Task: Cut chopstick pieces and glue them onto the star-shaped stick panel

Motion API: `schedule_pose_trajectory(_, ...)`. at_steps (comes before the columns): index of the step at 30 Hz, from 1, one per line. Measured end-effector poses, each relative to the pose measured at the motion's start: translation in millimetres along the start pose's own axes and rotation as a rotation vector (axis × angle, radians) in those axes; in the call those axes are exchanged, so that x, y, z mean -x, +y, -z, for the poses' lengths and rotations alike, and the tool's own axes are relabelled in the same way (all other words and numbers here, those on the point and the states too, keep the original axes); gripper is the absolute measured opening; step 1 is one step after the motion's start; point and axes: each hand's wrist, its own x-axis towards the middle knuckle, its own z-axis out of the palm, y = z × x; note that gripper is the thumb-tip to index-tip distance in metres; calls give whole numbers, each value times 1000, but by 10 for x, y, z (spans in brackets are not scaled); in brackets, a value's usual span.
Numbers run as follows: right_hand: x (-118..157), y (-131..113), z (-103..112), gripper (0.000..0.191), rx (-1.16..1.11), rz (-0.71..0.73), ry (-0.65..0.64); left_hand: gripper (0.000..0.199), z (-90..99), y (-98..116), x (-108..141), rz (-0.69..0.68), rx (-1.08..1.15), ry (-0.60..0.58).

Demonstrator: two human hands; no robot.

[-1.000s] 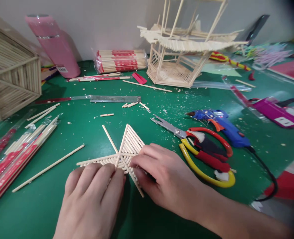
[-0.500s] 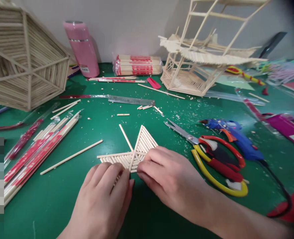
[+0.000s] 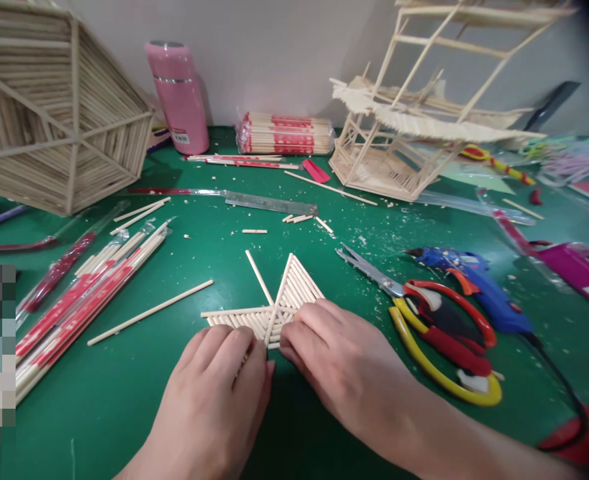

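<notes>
A small panel of wooden sticks [image 3: 296, 283] lies on the green table, its crossing ribs partly filled with parallel sticks. One bare rib points up and left. My left hand [image 3: 219, 380] is closed on the panel's lower left edge, fingers bent over the sticks. On the right part, near the centre, my right hand [image 3: 342, 360] pinches the same panel with thumb and fingers. Both hands hide some of its near edge. A single loose stick [image 3: 150, 313] lies to the left of the panel.
Scissors [image 3: 424, 327] and a blue glue gun [image 3: 479, 283] lie at right. Wrapped chopsticks [image 3: 87, 307] are at left. Behind stand a large stick-covered panel [image 3: 74, 100], a pink bottle [image 3: 182, 100], a chopstick pack [image 3: 287, 133] and a stick-built model [image 3: 379, 170].
The whole view has shifted slightly, so things appear a little further right. Both hands keep the same hold on the panel.
</notes>
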Motion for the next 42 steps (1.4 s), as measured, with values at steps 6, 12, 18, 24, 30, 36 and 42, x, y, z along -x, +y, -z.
schedule_pose_trajectory(6,-12,-18,50,19,-4,-24,-19,28,19,1,-13,5,4,-19)
schedule_pose_trajectory(12,-22,-24,52,17,57,15,-50,28,4,-14,6,5,4,-28)
schedule_pose_trajectory(18,-8,-18,16,13,94,-9,-22,28,-3,-8,-8,8,13,-23)
schedule_pose_trajectory(24,-26,-34,53,14,106,39,-8,27,-23,-11,-15,27,46,-17)
schedule_pose_trajectory(30,-19,-33,2,15,129,16,-25,25,-30,-14,1,24,41,-26)
schedule_pose_trajectory(36,-10,-29,-3,18,106,7,-39,26,-31,-6,1,24,21,-23)
schedule_pose_trajectory(42,-10,-22,-11,18,73,5,-41,28,-37,-4,1,29,8,-22)
